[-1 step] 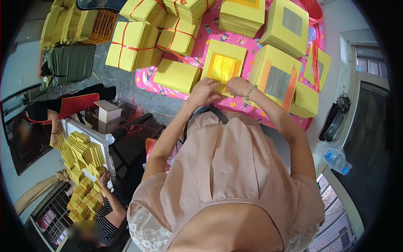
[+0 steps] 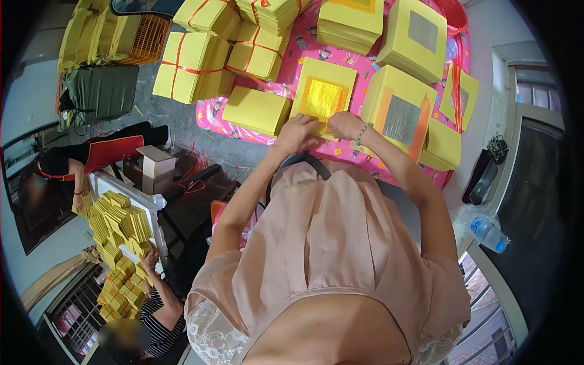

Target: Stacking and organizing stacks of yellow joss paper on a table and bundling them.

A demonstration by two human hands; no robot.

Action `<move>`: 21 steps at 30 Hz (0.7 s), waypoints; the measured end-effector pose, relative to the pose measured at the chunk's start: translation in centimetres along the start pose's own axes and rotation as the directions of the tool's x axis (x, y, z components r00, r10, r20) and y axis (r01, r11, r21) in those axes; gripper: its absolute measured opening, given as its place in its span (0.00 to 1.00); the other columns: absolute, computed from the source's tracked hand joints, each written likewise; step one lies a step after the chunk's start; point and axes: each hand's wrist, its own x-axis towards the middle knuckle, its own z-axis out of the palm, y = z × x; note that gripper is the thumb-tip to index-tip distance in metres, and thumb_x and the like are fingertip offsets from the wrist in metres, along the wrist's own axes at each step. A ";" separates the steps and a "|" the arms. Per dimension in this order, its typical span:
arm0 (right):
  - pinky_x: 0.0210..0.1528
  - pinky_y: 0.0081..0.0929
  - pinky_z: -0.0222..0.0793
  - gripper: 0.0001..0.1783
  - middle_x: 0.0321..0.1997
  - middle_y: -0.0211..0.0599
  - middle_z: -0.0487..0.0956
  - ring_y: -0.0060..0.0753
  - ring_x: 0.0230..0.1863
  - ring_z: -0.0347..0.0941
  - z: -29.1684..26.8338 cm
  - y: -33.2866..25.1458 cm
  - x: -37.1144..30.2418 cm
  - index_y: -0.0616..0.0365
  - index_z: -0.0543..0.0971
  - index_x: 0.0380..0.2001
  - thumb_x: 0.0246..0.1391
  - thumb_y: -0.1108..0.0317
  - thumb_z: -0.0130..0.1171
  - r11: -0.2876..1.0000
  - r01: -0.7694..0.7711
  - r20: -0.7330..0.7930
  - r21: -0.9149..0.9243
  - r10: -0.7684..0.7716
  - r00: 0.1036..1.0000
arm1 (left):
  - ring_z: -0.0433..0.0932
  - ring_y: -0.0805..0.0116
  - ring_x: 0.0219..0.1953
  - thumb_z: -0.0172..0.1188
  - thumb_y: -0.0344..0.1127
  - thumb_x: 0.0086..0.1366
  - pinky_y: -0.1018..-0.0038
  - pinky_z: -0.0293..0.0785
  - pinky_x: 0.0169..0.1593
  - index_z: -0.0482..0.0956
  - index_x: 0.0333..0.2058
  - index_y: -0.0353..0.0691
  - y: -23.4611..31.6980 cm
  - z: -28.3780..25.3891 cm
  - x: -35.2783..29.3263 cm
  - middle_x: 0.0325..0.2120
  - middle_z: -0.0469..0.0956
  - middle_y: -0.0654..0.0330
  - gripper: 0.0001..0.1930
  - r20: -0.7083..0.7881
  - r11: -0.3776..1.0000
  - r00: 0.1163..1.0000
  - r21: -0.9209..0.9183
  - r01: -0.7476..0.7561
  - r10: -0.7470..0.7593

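Observation:
A yellow paper sheet [image 2: 342, 72] with an orange-bordered gold foil square [image 2: 324, 97] lies in front of me on a pink patterned tablecloth [image 2: 340, 53]. My left hand [image 2: 298, 132] is bent over its near edge, fingers curled onto the paper. Close beside it my right hand [image 2: 347, 126], with a beaded bracelet at the wrist, is closed at the near right corner; its fingertips are partly hidden. To the left sits a plain yellow paper stack [image 2: 256, 110]. On the right stands a tall yellow stack with a silver square and orange strips [image 2: 395, 85].
Bundles tied with red string [image 2: 188, 67] fill the back left. More yellow stacks [image 2: 348, 30] stand at the back, and red string [image 2: 457, 91] hangs at the right. At lower left, other people work at a white table [image 2: 155, 220] heaped with yellow packets [image 2: 118, 219].

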 end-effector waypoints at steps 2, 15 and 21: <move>0.35 0.40 0.74 0.06 0.29 0.47 0.80 0.48 0.33 0.78 0.2 0.3 0.3 0.62 0.80 0.23 0.37 0.72 0.62 1.000 -0.011 -0.010 0.019 0.011 1.000 | 0.72 0.55 0.46 0.64 0.33 0.49 0.65 0.70 0.50 0.76 0.45 0.41 -1.4 1.9 -0.1 0.43 0.74 0.55 0.21 0.116 0.998 0.992 0.044 -0.050 0.045; 0.34 0.42 0.72 0.08 0.24 0.45 0.78 0.47 0.31 0.76 0.0 0.5 0.1 0.58 0.79 0.21 0.40 0.65 0.63 0.996 0.016 -0.037 0.093 -0.013 0.999 | 0.74 0.58 0.43 0.63 0.34 0.51 0.67 0.72 0.47 0.79 0.41 0.41 -2.2 2.3 0.0 0.41 0.76 0.59 0.17 0.104 0.998 0.993 0.047 0.045 -0.050; 0.33 0.42 0.72 0.08 0.24 0.45 0.78 0.47 0.30 0.76 0.0 0.8 0.0 0.58 0.79 0.21 0.40 0.65 0.62 0.990 0.032 -0.050 0.137 -0.025 0.998 | 0.73 0.59 0.43 0.63 0.35 0.50 0.67 0.72 0.47 0.79 0.40 0.42 -2.0 2.1 0.2 0.39 0.77 0.60 0.16 0.113 0.997 0.991 0.032 0.065 -0.068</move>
